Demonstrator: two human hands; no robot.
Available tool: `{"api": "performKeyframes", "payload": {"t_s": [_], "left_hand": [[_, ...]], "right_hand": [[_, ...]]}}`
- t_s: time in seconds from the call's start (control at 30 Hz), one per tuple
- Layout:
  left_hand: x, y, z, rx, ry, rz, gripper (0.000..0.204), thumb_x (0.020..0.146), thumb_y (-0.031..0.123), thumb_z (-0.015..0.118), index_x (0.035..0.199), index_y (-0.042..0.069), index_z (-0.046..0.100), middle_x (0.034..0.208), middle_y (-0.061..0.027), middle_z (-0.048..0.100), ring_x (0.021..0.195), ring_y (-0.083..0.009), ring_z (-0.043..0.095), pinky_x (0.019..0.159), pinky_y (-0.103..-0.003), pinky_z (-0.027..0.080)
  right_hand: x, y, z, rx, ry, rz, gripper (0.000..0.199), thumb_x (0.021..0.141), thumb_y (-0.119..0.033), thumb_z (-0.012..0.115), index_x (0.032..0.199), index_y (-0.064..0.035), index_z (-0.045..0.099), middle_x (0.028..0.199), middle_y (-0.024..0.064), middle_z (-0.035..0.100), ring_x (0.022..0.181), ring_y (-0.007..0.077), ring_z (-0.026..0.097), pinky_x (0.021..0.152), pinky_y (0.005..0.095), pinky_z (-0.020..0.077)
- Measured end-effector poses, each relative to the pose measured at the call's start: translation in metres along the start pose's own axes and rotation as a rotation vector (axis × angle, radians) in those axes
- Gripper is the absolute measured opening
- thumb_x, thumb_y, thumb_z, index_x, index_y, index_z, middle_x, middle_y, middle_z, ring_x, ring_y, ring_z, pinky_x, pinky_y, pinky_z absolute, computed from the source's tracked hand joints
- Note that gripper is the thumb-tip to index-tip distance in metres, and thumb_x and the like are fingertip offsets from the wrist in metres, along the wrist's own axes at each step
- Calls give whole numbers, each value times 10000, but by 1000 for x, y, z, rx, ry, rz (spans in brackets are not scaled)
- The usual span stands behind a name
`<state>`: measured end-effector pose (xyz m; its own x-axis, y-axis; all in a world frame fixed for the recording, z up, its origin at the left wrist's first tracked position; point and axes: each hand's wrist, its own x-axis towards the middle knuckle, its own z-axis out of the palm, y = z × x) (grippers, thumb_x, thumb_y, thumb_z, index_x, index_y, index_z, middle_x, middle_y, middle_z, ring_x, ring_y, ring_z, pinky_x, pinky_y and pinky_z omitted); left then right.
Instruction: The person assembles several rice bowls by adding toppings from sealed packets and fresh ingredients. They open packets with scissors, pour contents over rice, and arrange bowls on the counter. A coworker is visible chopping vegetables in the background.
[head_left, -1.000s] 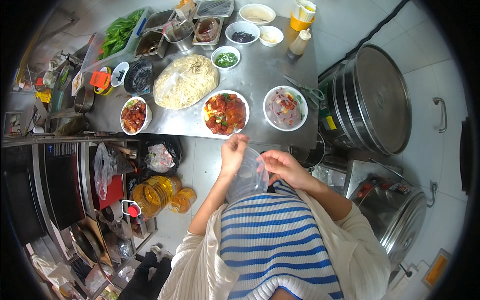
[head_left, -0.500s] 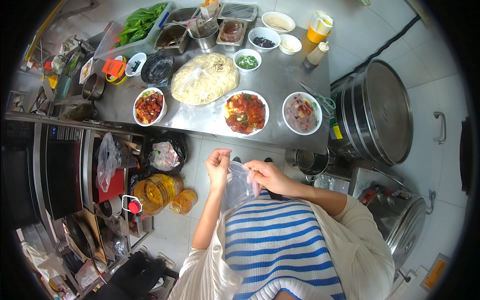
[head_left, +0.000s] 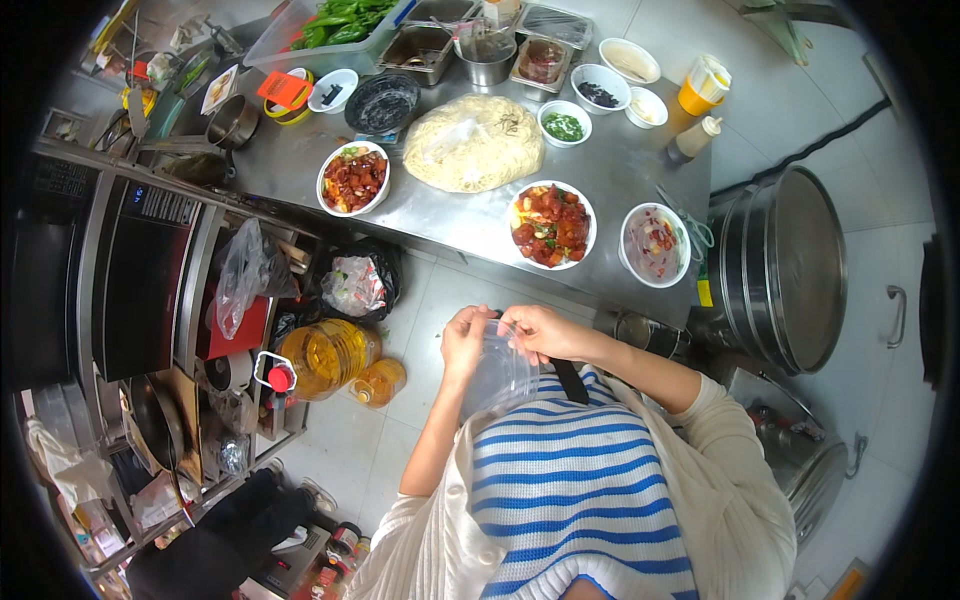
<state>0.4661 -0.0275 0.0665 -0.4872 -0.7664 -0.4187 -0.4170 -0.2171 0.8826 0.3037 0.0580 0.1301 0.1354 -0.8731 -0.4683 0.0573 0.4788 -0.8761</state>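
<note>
A clear round plastic lid [head_left: 500, 378] hangs in front of my striped top, below the steel table's edge. My left hand [head_left: 465, 343] pinches its upper left rim. Close beside it, my right hand [head_left: 545, 334] grips the upper right rim with bent fingers. Whether the lid is single or several stacked together I cannot tell. Beyond my hands, on the table, stand a white bowl of red-sauced chunks [head_left: 552, 226], a similar bowl [head_left: 354, 180] farther left, and a bowl of pale liquid with red bits [head_left: 655, 246] to the right.
A plastic bag of noodles [head_left: 472, 145] lies on the steel table [head_left: 450, 232]. Small bowls, metal tubs and a squeeze bottle [head_left: 695, 140] line its back. Large steel pots [head_left: 790, 270] stand right. Oil jugs [head_left: 330, 360], a trash bag [head_left: 385, 268] and shelving are left; a person's dark-clothed legs [head_left: 220, 530] show lower left.
My hands have come closer together at the lid's upper rim, the left now pinching the edge. The whole view has swung, so the table appears shifted to the right.
</note>
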Motion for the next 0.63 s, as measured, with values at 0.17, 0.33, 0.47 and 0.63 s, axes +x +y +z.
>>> {"api": "performKeyframes", "payload": {"t_s": [0.17,0.33,0.47,0.63], "left_hand": [[-13,0,2,-103,130,475,297,953,238,472,916,-4,641,1104,-143,586,986,-235,546,856,-336,425],[-16,-2,-13,-337,204,473,397,974,336,404,781,13,533,1013,-136,620,935,-191,533,847,-329,409],[-5,11,-67,-719,370,416,514,977,400,409,532,157,324,466,27,292,413,-98,277,417,-255,224],[15,39,-137,-583,2,-18,539,978,485,357,661,74,500,463,13,404,347,-119,285,386,-250,254]], "right_hand": [[11,-7,13,-31,72,-22,283,856,18,447,1138,10,475,647,34,517,445,87,491,360,230,400],[5,-4,24,-24,225,11,376,843,3,483,1214,30,426,621,52,500,469,121,533,351,269,423],[4,-5,3,-104,302,-45,312,843,22,503,1154,18,501,699,23,544,505,82,519,445,224,445],[-13,-25,-24,-784,777,-887,104,887,-46,565,980,-19,603,917,31,654,723,200,651,637,296,522]]}}
